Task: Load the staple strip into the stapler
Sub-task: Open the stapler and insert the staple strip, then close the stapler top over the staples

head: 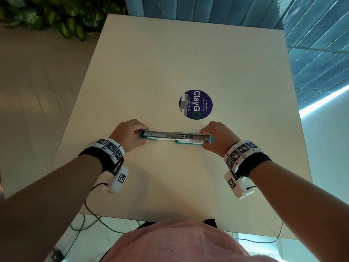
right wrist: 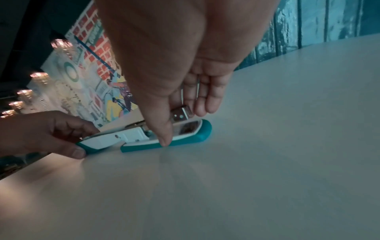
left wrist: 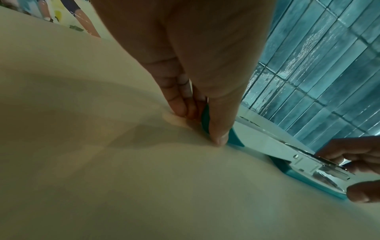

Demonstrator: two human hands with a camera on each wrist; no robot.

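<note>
A teal and white stapler [head: 175, 138] lies swung open flat on the pale table [head: 170, 63], its metal staple channel facing up. My left hand [head: 140, 136] pinches the left end, the teal cover, with thumb in front and fingers behind [left wrist: 205, 126]. My right hand [head: 204, 138] pinches the right end, the base with the metal magazine [right wrist: 180, 115], thumb on the near side. A small grey strip-like piece [head: 184, 104] lies on the left edge of a round sticker beyond the stapler; I cannot tell for sure that it is the staple strip.
A round blue "ClayGO" sticker [head: 196, 104] is on the table just beyond the stapler. Blue tiled wall [head: 321, 44] stands to the right, plants [head: 56, 16] at the far left. Cables [head: 90, 222] hang below the near table edge.
</note>
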